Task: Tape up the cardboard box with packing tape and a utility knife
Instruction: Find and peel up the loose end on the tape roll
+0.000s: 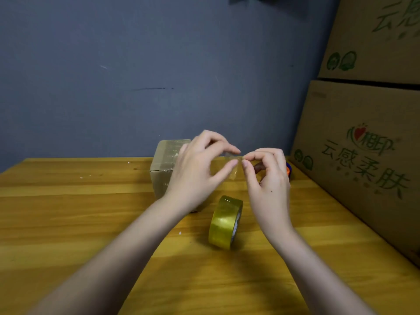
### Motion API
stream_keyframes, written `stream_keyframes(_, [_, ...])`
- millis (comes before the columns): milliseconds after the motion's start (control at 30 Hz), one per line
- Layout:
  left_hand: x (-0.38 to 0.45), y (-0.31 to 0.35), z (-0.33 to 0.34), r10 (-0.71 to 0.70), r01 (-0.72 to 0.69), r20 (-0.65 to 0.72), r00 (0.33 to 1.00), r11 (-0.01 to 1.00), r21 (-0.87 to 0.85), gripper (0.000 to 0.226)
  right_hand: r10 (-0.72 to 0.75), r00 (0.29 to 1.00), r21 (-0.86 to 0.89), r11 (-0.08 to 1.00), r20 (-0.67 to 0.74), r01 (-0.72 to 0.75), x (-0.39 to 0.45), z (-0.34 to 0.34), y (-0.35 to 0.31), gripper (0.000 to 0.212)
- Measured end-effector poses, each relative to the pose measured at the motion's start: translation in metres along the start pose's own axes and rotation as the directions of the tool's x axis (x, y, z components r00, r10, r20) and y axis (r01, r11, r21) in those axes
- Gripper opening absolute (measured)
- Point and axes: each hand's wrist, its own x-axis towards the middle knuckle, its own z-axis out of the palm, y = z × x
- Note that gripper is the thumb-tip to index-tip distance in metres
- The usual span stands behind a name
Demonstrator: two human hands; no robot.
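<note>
Sitting on the wood counter [68, 212] w/ its back to the grey wall, the box [162, 164] was partly hidden by the left hand [195, 169]. That hand pinched one end of a clear tape strip [229, 168], thumb & forefinger closed; the right hand [268, 176] pinched the other end likewise. Below them the tape roll [225, 221] stood on edge. Big printed cartons [363, 155] stacked at far right.
</note>
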Motion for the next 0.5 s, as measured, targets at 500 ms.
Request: stream_keyframes(500, [0.0077, -0.0066, 0.0028, -0.125, 0.132, 0.049, 0.991, 0.973, -0.191, 0.007, 0.011, 0.999, 0.016, 1.000, 0.044, -0.012, 0.0007, -0.0029, 0.0016, 0.006])
